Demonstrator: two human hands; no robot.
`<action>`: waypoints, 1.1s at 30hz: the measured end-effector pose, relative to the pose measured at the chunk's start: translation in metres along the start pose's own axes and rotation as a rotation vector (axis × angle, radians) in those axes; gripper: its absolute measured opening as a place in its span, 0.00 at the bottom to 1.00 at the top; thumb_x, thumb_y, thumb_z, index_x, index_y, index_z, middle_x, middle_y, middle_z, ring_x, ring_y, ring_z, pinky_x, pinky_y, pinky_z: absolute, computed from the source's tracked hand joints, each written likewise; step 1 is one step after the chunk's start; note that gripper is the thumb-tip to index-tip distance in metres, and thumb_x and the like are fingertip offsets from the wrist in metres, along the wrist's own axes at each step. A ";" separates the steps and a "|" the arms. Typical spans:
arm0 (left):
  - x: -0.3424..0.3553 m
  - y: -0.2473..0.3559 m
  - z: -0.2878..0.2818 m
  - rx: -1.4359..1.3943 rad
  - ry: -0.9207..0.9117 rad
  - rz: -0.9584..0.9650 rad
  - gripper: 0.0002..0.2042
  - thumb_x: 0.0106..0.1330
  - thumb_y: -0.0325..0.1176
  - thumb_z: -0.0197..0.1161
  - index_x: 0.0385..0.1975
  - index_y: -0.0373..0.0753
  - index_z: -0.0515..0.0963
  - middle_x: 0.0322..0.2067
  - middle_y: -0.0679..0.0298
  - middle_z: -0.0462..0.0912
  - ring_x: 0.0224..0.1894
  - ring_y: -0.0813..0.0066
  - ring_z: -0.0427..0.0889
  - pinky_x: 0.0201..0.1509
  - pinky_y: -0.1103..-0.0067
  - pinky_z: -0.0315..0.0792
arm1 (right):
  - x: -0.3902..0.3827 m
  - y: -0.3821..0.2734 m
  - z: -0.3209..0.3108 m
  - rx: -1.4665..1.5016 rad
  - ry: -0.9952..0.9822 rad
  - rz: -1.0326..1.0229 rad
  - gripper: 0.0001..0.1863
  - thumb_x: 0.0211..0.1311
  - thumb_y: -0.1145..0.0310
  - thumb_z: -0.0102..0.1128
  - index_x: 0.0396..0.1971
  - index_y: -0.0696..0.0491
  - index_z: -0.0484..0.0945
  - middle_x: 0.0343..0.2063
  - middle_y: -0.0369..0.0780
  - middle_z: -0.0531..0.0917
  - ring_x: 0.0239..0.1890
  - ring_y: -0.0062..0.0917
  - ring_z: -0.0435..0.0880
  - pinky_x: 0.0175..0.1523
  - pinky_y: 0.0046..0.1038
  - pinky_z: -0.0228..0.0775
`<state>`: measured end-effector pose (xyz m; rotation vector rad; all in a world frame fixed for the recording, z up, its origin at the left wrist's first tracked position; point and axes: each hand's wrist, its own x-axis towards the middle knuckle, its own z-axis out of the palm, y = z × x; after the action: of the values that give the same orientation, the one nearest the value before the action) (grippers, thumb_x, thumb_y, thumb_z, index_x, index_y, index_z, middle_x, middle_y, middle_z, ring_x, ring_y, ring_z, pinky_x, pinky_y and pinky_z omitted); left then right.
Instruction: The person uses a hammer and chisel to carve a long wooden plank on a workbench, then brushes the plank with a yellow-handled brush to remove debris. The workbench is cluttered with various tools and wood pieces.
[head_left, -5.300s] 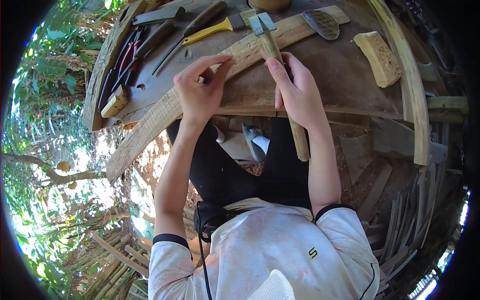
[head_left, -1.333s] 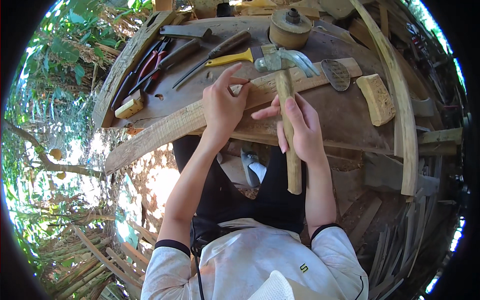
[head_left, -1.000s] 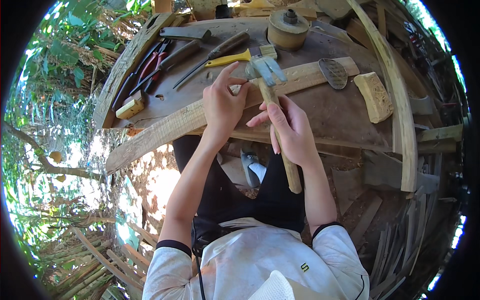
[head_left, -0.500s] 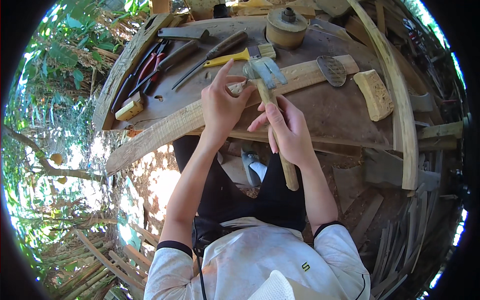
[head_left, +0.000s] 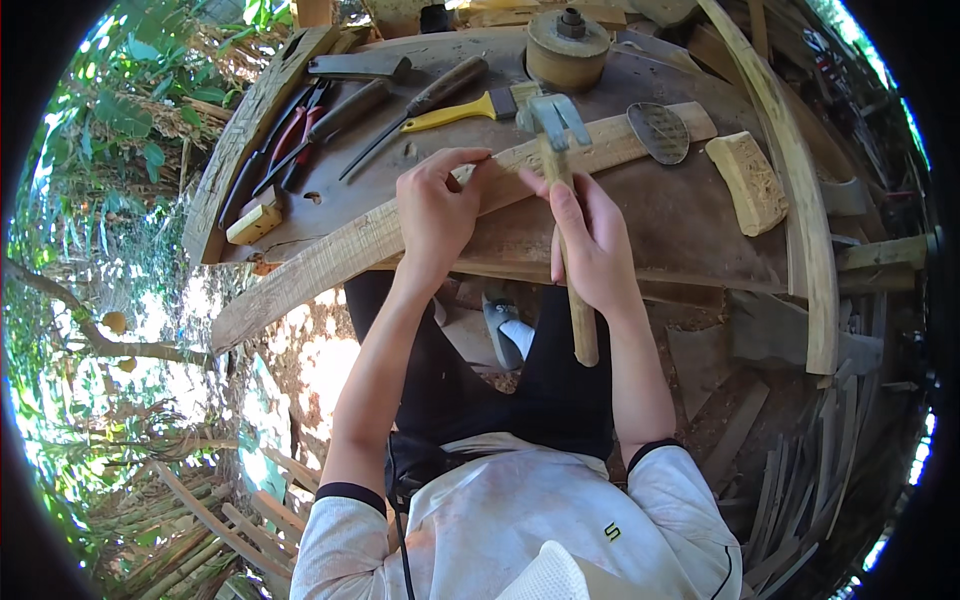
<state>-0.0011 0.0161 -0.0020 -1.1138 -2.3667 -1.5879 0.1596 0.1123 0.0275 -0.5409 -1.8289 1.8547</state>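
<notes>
My left hand (head_left: 437, 208) rests over a pale curved board (head_left: 330, 255) lying diagonally across the worktable, its thumb and index finger pinched on something too small to make out. My right hand (head_left: 592, 237) grips a claw hammer by its wooden handle (head_left: 582, 330), the metal head (head_left: 556, 120) raised over the board, just right of my left fingertips. An oval metal plate (head_left: 657, 133) lies on the board's right end. Just beyond the hammer are a yellow-handled paintbrush (head_left: 440, 117) and a long thin tool with a wooden handle (head_left: 455, 82).
The brown table (head_left: 690, 230) also holds red-handled pliers (head_left: 292, 135), a small wooden block (head_left: 253, 221), a round pot (head_left: 565, 60) and a chunky wood piece (head_left: 747, 185). A long pale timber (head_left: 800, 200) crosses the right side; loose strips lie below right. Foliage fills the left.
The hammer and my right hand have shifted up and slightly right over the last second. My left index finger, raised earlier, is lowered toward the board, the pinch still near the same spot.
</notes>
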 end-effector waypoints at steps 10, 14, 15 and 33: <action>0.011 -0.003 0.003 0.043 0.002 -0.043 0.07 0.62 0.31 0.74 0.37 0.37 0.90 0.20 0.65 0.85 0.16 0.86 0.66 0.23 0.80 0.61 | 0.008 0.009 -0.003 -0.125 0.057 0.082 0.26 0.79 0.49 0.51 0.47 0.61 0.76 0.14 0.34 0.74 0.12 0.18 0.76 0.19 0.24 0.65; 0.002 -0.004 -0.002 -0.072 0.062 -0.084 0.06 0.63 0.31 0.74 0.37 0.37 0.90 0.17 0.69 0.82 0.16 0.89 0.64 0.21 0.82 0.57 | 0.010 0.010 -0.005 -0.101 0.063 0.089 0.26 0.79 0.48 0.51 0.47 0.61 0.76 0.14 0.34 0.74 0.12 0.18 0.77 0.19 0.24 0.65; 0.002 -0.004 -0.001 -0.058 0.046 -0.081 0.06 0.63 0.31 0.74 0.37 0.37 0.90 0.17 0.69 0.81 0.16 0.90 0.63 0.21 0.82 0.57 | 0.010 0.010 -0.005 -0.105 0.064 0.089 0.26 0.79 0.48 0.52 0.47 0.61 0.76 0.14 0.34 0.74 0.12 0.18 0.77 0.19 0.24 0.65; 0.005 -0.005 0.003 0.059 0.000 -0.010 0.12 0.60 0.30 0.75 0.44 0.40 0.89 0.25 0.65 0.89 0.16 0.86 0.67 0.22 0.82 0.62 | 0.005 0.002 -0.005 -0.049 0.020 0.063 0.26 0.80 0.50 0.51 0.49 0.63 0.76 0.22 0.37 0.82 0.12 0.14 0.74 0.18 0.20 0.64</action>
<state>-0.0065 0.0204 -0.0048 -1.0924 -2.4066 -1.5105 0.1581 0.1193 0.0256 -0.6394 -1.8687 1.8422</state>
